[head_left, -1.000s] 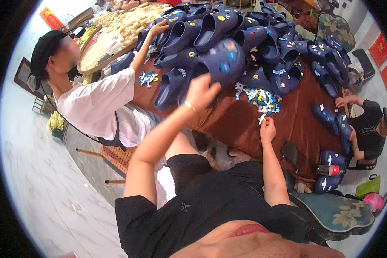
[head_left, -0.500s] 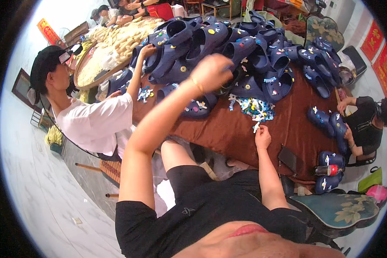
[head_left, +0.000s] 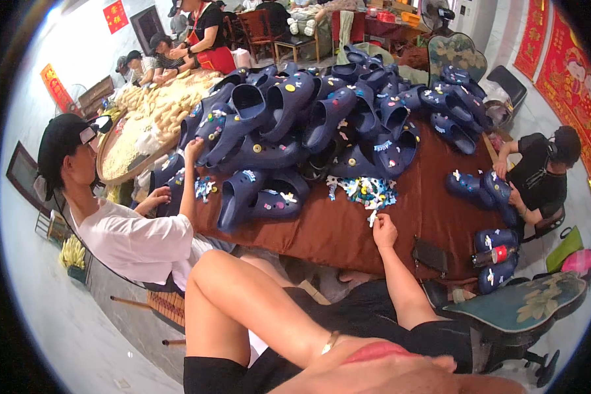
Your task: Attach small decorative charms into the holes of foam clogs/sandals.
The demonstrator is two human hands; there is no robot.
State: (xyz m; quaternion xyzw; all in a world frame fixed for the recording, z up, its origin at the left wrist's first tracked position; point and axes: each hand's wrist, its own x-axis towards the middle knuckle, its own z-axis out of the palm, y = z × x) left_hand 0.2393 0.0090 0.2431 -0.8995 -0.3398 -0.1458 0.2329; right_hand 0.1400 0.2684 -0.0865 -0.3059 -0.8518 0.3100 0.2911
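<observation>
My right hand (head_left: 385, 231) pinches a small white shoe charm (head_left: 373, 217) between thumb and fingers, over the brown tablecloth. Just beyond it lies a loose heap of blue, white and yellow charms (head_left: 368, 192). My left arm is folded back to the lower edge, a gold bracelet (head_left: 330, 342) at its wrist. Its hand and fingers are hidden there. A pair of navy foam clogs (head_left: 284, 198) with charms on them stands left of the heap. Behind, many more navy clogs (head_left: 259, 152) are piled up.
At left a person in white (head_left: 144, 240) handles clogs beside a second charm pile (head_left: 205, 189). Another in black (head_left: 538, 177) holds clogs at right. A dark pouch (head_left: 431, 256) and a bottle (head_left: 494, 255) lie near the table edge. A corn-filled round tray (head_left: 134, 172) sits far left.
My left hand has left the clog pile and drawn back to the lower edge. My right hand still pinches the charm. The head view has shifted, showing more of the far room.
</observation>
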